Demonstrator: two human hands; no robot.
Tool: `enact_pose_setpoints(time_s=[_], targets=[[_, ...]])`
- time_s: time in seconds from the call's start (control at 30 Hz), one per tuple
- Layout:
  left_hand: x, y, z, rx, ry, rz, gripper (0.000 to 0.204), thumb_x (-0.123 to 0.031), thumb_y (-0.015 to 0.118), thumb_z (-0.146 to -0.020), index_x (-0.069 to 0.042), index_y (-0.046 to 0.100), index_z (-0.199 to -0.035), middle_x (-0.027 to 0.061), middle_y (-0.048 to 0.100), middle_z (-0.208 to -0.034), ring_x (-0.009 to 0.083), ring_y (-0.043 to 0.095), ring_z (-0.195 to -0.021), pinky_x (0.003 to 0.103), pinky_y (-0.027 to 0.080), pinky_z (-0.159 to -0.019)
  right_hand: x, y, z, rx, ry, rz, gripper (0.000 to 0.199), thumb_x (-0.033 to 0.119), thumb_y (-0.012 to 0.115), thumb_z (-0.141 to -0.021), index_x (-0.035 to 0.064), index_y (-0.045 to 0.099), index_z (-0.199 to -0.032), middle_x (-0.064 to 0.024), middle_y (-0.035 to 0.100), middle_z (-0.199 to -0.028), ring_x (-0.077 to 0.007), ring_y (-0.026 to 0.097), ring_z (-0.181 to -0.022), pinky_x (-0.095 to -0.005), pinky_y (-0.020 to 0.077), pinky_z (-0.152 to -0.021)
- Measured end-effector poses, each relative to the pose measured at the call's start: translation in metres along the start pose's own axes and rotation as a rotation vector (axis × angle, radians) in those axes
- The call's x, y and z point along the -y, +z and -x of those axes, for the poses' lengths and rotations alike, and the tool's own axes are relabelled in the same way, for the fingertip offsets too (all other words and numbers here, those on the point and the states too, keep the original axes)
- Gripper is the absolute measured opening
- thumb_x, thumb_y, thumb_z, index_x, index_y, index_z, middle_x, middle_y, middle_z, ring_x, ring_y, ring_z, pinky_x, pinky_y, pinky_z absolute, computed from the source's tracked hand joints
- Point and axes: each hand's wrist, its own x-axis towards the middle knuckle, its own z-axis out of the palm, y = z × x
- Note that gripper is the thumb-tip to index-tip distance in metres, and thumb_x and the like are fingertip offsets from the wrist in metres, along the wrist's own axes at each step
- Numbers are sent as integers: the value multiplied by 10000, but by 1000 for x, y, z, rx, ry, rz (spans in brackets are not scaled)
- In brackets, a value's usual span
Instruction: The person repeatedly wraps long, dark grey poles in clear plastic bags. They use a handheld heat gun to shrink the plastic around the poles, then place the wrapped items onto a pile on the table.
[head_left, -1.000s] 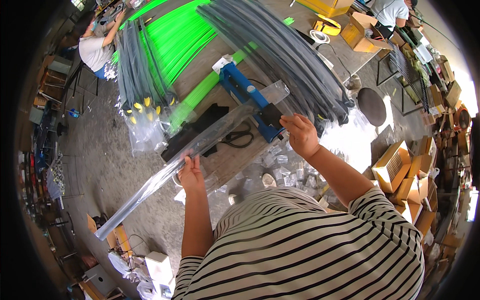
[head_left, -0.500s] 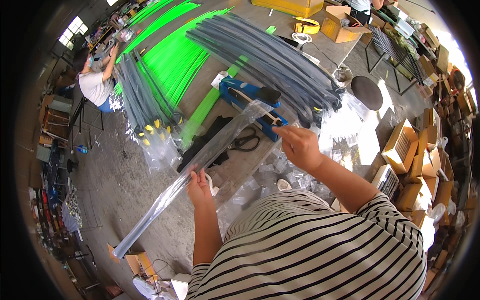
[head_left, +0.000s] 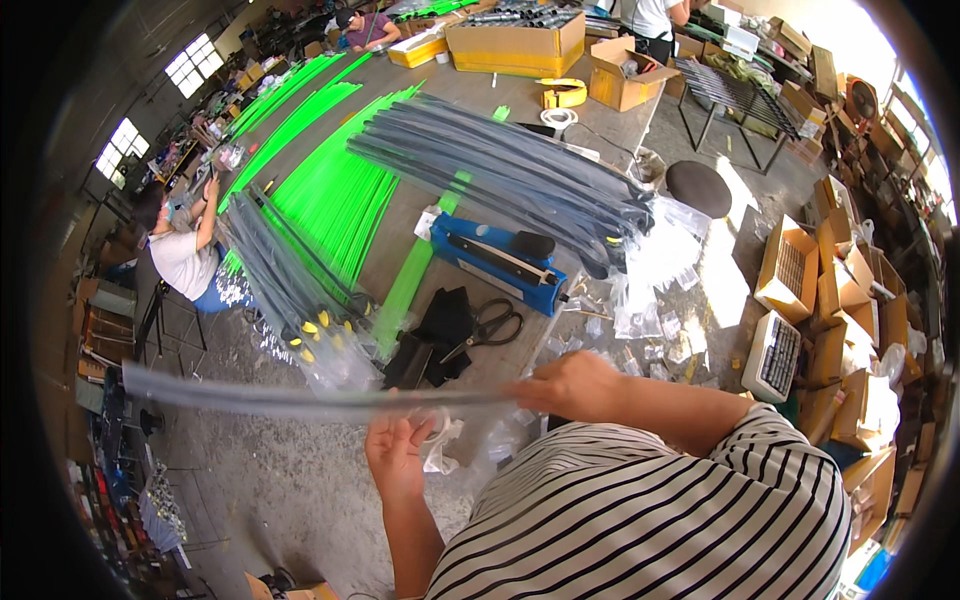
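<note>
A long, thin clear plastic sleeve [head_left: 250, 397], blurred by motion and greyish, stretches level across the front of me. My right hand [head_left: 575, 387] is closed around its right end. Along its middle, my left hand [head_left: 397, 450] has its fingers curled up against the sleeve and seems to pinch it. Beyond them on the table lie black-handled scissors [head_left: 495, 325] and a black cloth [head_left: 445, 325]. Further back is a blue bag sealer [head_left: 495, 262], its long body lying at a slant. A white roll of tape [head_left: 437, 425] is partly behind my left hand.
Bundles of bagged dark rods [head_left: 500, 170] and bright green strips [head_left: 335, 190] cover much of the table. Small clear bags [head_left: 660, 340] litter its right side. Cardboard boxes [head_left: 795, 265] line the right. One co-worker [head_left: 185, 245] sits at left, another [head_left: 368, 30] at the far end.
The sleeve has swung from a steep slant to nearly level, away from the sealer. My right hand has come down toward me and closed on its end. The view has tilted up.
</note>
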Motion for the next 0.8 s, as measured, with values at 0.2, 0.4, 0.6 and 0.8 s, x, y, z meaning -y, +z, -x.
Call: enact_pose_setpoints(time_s=[0.2,0.4,0.6,0.8], targets=[[0,4,-9,45,-73,-181,334,-108,555,-825,38,474,-1114,174,578,-973,247,593,-859,347,497,-744,-114,-54,-6,-380,428,449,350,247,586,-777,125,532,-1100,-84,584,-626,-218,568,-527,-324,453,-457],[-1,-25,-17,-178,-121,-285,242,-84,507,-840,60,517,-1035,179,597,-920,250,607,-818,338,508,-730,-254,-63,-14,-311,688,592,290,295,546,-789,200,549,-1063,-124,594,-658,-303,586,-631,-412,454,-558],[2,-55,-6,-453,-88,-226,256,-100,524,-833,66,521,-1029,177,597,-912,252,610,-797,339,512,-713,-291,-63,-91,-216,557,508,363,315,658,-691,118,596,-988,-140,590,-921,-308,582,-822,-387,465,-683],[20,-55,12,-668,-108,-162,251,-94,527,-830,66,526,-1024,183,597,-898,255,615,-779,329,520,-683,-179,-48,-315,-131,-44,132,302,337,556,-786,99,604,-966,-109,616,-882,-288,582,-816,-362,465,-703]])
